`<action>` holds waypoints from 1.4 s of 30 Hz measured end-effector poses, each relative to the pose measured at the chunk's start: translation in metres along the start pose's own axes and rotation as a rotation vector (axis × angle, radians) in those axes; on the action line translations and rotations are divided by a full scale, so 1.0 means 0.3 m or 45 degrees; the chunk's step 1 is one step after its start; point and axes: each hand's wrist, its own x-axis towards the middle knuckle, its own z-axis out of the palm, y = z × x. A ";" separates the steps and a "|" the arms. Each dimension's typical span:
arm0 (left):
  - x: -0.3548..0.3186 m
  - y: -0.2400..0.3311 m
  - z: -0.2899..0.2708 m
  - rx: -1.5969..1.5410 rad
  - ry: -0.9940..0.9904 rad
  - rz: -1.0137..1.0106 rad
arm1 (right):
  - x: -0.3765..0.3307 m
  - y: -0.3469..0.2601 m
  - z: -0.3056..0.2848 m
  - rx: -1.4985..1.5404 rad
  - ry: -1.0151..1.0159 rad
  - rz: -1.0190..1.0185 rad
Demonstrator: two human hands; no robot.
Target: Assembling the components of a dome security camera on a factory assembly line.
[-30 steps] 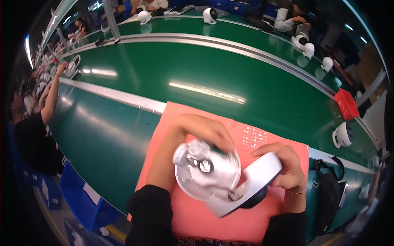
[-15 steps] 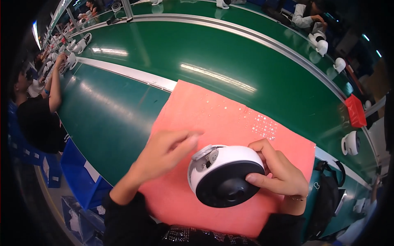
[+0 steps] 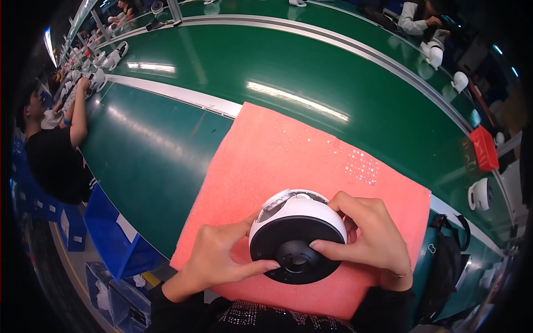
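Dome [image 3: 297, 230], round, glossy white w/ black disc face; both hands' fingers [image 3: 333, 247] pinching it over pink mat [image 3: 288, 155].

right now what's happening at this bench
A person is holding a round white device with a black face in both hands over a pink mat on a green conveyor table. The left hand grips its left side with the thumb on the black face, and the right hand wraps the right side. More white devices sit along the line, where other people work.
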 end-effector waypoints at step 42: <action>0.107 -0.057 -0.077 0.168 -0.366 -0.184 | 0.087 0.093 0.023 -0.431 0.037 -0.035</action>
